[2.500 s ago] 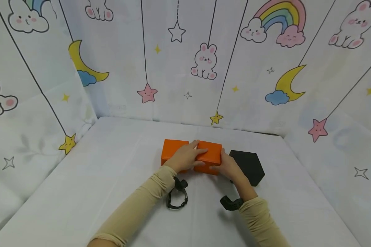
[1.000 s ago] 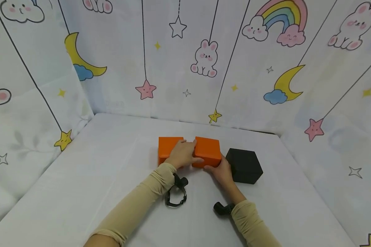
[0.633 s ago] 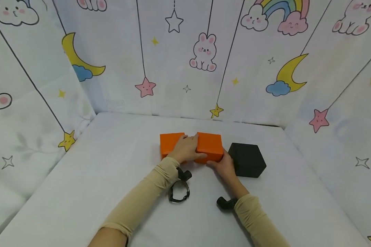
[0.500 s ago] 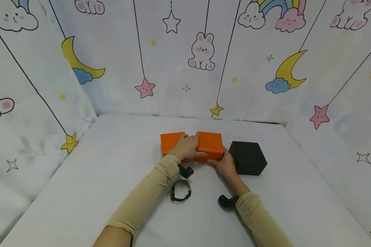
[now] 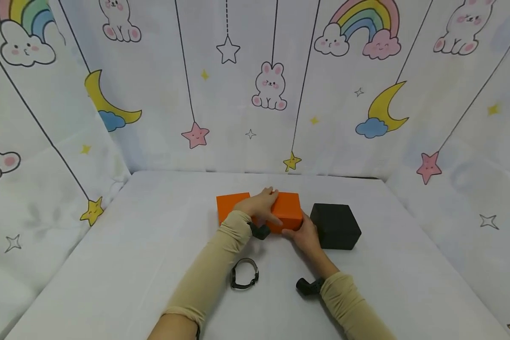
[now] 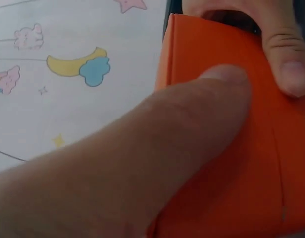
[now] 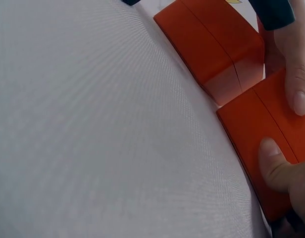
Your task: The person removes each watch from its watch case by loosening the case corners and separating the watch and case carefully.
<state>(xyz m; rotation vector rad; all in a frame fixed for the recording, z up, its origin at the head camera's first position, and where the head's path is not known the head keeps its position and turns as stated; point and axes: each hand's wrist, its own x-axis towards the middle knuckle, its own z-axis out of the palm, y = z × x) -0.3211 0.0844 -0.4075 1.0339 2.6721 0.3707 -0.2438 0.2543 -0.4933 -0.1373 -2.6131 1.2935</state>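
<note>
Two orange boxes stand side by side on the white table. My left hand (image 5: 259,206) reaches between them, its thumb on the front of the right orange box (image 5: 287,206) and its fingers at that box's left edge. From the other side my right hand (image 5: 307,232) grips the same box, thumb on its front face, the other fingers mostly hidden. Both thumbs press the orange face in the right wrist view. The left orange box (image 5: 228,206) is partly covered by my left hand. Just right of my right hand sits a black box (image 5: 335,226).
A black looped band (image 5: 244,274) lies on the table (image 5: 153,264) in front of my left hand. Small black cameras are on both wrists, the right one (image 5: 309,286) low over the table. Printed cloth walls (image 5: 238,108) enclose the back and sides.
My left fingers have slid from the right orange box's top to its left edge. The right hand has come lower and nearer on its side. The box has turned slightly, now sitting squarer.
</note>
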